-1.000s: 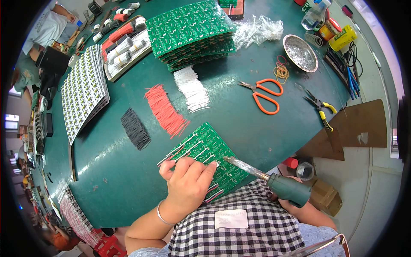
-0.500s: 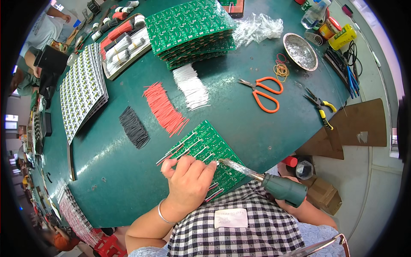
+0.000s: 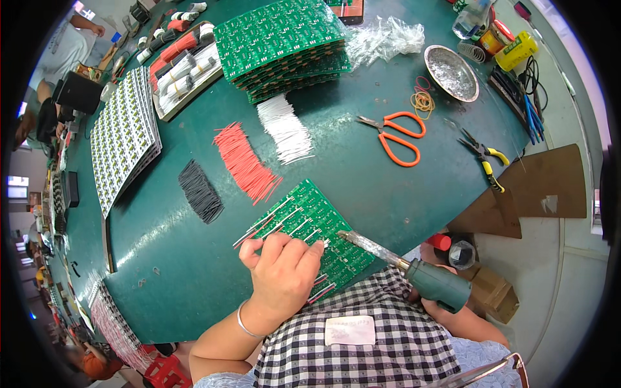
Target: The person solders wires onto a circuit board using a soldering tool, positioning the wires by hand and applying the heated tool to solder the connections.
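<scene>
A green circuit board [image 3: 346, 252] lies at the near edge of the table, with several thin white and red wires standing out over its left side. My left hand [image 3: 284, 268] rests over it, thumb and fingers pinched together. A white wire end [image 3: 326, 243] shows at the fingertips; the rest of it is hidden under the hand. In my right hand [image 3: 436, 310] is a soldering iron [image 3: 436, 284] with a green handle, its fingers mostly hidden behind that handle. The iron's tip hovers over the board, a little right of my left fingertips.
Beyond the board lie cut wires in black [image 3: 201, 192], red [image 3: 247, 161] and white [image 3: 284, 129] bundles. A tall stack of circuit boards [image 3: 278, 39] stands behind. Orange-handled scissors [image 3: 398, 139], pliers [image 3: 484, 160] and a metal bowl [image 3: 451, 73] are at right; white panels [image 3: 126, 132] at left.
The soldering iron's tip has moved right and up, away from my left fingertips and the wire end. My left hand has stayed pinched in nearly the same place.
</scene>
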The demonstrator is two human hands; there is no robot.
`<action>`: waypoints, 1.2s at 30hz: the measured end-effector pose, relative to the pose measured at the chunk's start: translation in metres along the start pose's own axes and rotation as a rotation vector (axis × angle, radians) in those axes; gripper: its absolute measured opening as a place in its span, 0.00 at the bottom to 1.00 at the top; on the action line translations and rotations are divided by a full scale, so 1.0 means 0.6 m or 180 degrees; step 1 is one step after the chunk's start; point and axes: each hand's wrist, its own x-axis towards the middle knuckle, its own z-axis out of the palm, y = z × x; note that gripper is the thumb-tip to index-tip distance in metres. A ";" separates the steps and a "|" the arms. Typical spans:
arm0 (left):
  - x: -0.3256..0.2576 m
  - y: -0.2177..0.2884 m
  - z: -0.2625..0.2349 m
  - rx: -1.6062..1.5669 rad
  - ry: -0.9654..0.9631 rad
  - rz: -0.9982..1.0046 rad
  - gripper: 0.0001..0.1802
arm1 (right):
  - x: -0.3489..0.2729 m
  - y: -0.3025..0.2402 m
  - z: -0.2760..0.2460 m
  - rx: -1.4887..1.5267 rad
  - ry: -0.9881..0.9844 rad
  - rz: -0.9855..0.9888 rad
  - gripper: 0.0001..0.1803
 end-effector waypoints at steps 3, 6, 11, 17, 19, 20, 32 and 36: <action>0.005 0.007 -0.003 0.0022 0.0056 0.0004 0.09 | 0.008 -0.001 -0.011 -0.0407 -0.0022 -0.0468 0.17; -0.002 0.014 -0.007 0.0036 0.0035 0.0044 0.08 | -0.010 0.006 -0.008 0.0051 -0.0047 -0.0114 0.16; -0.010 0.016 -0.008 0.0025 -0.0155 0.0168 0.08 | -0.014 0.004 -0.006 0.0150 -0.0031 -0.0043 0.16; -0.010 0.021 -0.009 -0.0021 -0.0246 0.0162 0.08 | 0.006 -0.016 -0.016 -0.0619 0.0024 -0.0718 0.18; -0.011 0.020 -0.008 -0.0050 -0.0250 0.0169 0.08 | 0.003 -0.012 -0.014 -0.0698 0.0033 -0.0762 0.18; -0.011 0.019 -0.008 -0.0053 -0.0248 0.0168 0.08 | 0.001 -0.010 -0.011 -0.0551 -0.0007 -0.0631 0.19; -0.011 0.022 -0.007 -0.0076 -0.0305 0.0128 0.08 | -0.022 0.005 -0.002 -0.0040 0.0107 -0.0113 0.15; -0.011 0.022 -0.004 -0.0065 -0.0097 0.0137 0.08 | -0.036 0.011 0.006 0.0139 0.0248 0.0245 0.14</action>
